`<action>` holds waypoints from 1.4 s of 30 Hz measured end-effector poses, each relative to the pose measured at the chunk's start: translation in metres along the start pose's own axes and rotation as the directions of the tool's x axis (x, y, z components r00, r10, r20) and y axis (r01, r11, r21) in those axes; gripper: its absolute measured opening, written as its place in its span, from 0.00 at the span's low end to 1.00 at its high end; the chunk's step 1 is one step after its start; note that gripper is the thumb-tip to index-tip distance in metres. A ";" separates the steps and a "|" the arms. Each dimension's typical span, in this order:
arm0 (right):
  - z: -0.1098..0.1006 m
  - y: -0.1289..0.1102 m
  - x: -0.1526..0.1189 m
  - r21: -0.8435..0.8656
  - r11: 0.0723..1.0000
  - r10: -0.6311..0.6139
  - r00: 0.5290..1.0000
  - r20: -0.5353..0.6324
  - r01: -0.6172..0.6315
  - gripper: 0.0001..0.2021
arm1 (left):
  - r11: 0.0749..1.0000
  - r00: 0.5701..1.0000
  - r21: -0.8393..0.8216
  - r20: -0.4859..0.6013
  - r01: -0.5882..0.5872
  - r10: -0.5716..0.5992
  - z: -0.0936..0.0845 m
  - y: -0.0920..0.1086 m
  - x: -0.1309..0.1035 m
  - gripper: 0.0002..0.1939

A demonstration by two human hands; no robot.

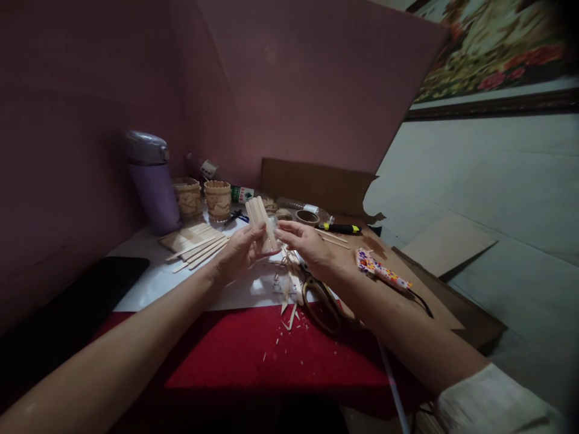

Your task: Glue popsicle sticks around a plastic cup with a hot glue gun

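Observation:
My left hand (246, 247) is closed round a clear plastic piece faced with upright wooden craft sticks (260, 218), held above the table. My right hand (305, 241) has its fingertips closed on the right side of that piece, where clear plastic shows. What the right fingertips pinch is partly hidden. Below the hands lie cut stick scraps (289, 286) and scissors with bronze-coloured handles (319, 304), partly under my right forearm. A stack of craft sticks (199, 244) lies left of my left hand.
Two wooden-looking cups (218, 202) and a purple tumbler (156, 193) stand at the back left. A tape roll (307, 217), a clear bottle (323, 214) and a black-and-yellow cutter (341, 229) lie behind. The floral glue gun (382, 270) rests on cardboard (429, 310) at right, its cord trailing.

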State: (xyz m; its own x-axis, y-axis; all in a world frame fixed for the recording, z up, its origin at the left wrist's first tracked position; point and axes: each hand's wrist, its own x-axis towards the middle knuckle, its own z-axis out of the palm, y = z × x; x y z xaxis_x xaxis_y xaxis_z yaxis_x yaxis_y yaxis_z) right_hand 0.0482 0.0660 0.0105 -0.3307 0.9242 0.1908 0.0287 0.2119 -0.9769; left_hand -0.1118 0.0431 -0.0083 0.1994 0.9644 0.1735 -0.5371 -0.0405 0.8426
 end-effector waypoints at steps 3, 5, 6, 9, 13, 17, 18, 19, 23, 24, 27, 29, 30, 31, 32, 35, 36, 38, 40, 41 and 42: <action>0.001 -0.004 -0.005 0.061 0.997 0.056 0.998 -0.001 -0.056 0.19 | 1.000 1.000 -0.013 0.020 -0.010 0.010 0.004 -0.004 -0.002 0.15; 0.001 -0.005 -0.006 0.068 0.996 0.049 0.999 0.004 -0.049 0.18 | 0.999 1.000 -0.034 0.006 -0.021 0.022 0.008 -0.005 -0.004 0.16; 0.002 -0.006 -0.007 0.061 0.997 0.037 0.999 -0.007 -0.036 0.17 | 0.998 1.000 -0.046 -0.007 -0.029 0.029 0.009 -0.005 -0.004 0.16; 0.005 -0.004 -0.008 0.019 1.000 0.004 0.999 -0.054 -0.003 0.14 | 0.998 0.998 -0.055 -0.043 -0.040 0.038 0.012 -0.007 -0.005 0.16; 0.008 0.001 -0.008 -0.014 0.999 -0.038 0.997 -0.062 0.038 0.09 | 0.998 0.994 -0.034 -0.095 -0.058 0.054 0.011 -0.010 -0.004 0.17; 0.010 0.001 -0.009 -0.007 0.997 -0.077 0.994 -0.073 0.077 0.12 | 0.997 0.992 -0.029 -0.110 -0.069 0.066 0.011 -0.013 -0.003 0.18; 0.011 0.001 -0.009 0.005 0.997 -0.073 0.995 -0.070 0.074 0.13 | 0.997 0.992 -0.031 -0.113 -0.068 0.064 0.011 -0.013 -0.003 0.19; 0.011 0.001 -0.009 0.017 0.998 -0.066 0.996 -0.067 0.067 0.13 | 0.997 0.991 -0.035 -0.117 -0.065 0.061 0.011 -0.013 -0.003 0.19; 0.013 -0.001 -0.009 0.024 0.998 -0.049 0.995 -0.082 0.051 0.10 | 0.997 0.991 -0.051 -0.120 -0.066 0.059 0.013 -0.013 -0.004 0.20; 0.014 -0.001 -0.009 0.014 0.998 -0.055 0.994 -0.090 0.057 0.09 | 0.996 0.991 -0.048 -0.119 -0.071 0.065 0.013 -0.013 -0.004 0.20; 0.013 0.000 -0.009 -0.001 0.996 -0.084 0.994 -0.066 0.084 0.08 | 0.997 0.989 -0.023 -0.129 -0.076 0.073 0.013 -0.013 -0.004 0.19; 0.012 0.000 -0.008 0.010 0.995 -0.095 0.995 -0.025 0.096 0.09 | 0.997 0.989 -0.020 -0.131 -0.072 0.069 0.013 -0.013 -0.005 0.19; 0.011 0.000 -0.007 0.012 0.995 -0.095 0.995 -0.001 0.095 0.10 | 0.997 0.990 -0.026 -0.126 -0.072 0.068 0.013 -0.013 -0.005 0.19; 0.009 0.000 -0.007 0.006 0.996 -0.093 0.996 0.015 0.093 0.11 | 0.997 0.990 -0.033 -0.120 -0.074 0.070 0.013 -0.013 -0.005 0.19; 0.008 0.000 -0.006 -0.009 0.996 -0.093 0.996 0.016 0.093 0.12 | 0.996 0.990 -0.038 -0.118 -0.079 0.074 0.013 -0.013 -0.005 0.19; 0.005 -0.002 -0.005 -0.128 0.977 -0.182 0.981 -0.073 0.172 0.13 | 0.998 0.990 -0.026 -0.128 -0.063 0.059 0.012 -0.014 -0.004 0.20; 0.004 -0.002 -0.006 -0.191 0.957 -0.244 0.963 -0.113 0.220 0.12 | 0.998 0.990 -0.019 -0.133 -0.052 0.049 0.012 -0.014 -0.004 0.21; 0.004 -0.004 -0.007 -0.302 0.908 -0.346 0.927 -0.144 0.292 0.08 | 0.999 0.991 -0.010 -0.133 -0.035 0.034 0.011 -0.015 -0.003 0.21; 0.006 -0.005 -0.009 -0.319 0.899 -0.354 0.926 -0.128 0.299 0.08 | 1.000 0.991 -0.001 -0.133 -0.030 0.029 0.012 -0.015 -0.003 0.20; 0.007 -0.005 -0.010 -0.292 0.914 -0.327 0.938 -0.117 0.282 0.08 | 0.999 0.990 0.003 -0.135 -0.033 0.033 0.012 -0.016 -0.004 0.20; 0.008 -0.005 -0.011 -0.256 0.930 -0.297 0.949 -0.106 0.262 0.08 | 0.999 0.990 0.005 -0.136 -0.036 0.037 0.012 -0.016 -0.004 0.21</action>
State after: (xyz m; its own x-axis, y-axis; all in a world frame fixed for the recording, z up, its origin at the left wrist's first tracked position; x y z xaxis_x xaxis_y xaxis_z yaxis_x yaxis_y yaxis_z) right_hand 0.0441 0.0524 0.0129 -0.2222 0.8481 0.4810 0.1820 0.5208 -0.8341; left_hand -0.0938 0.0366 -0.0161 0.0664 0.9889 0.1333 -0.5395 -0.0768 0.8385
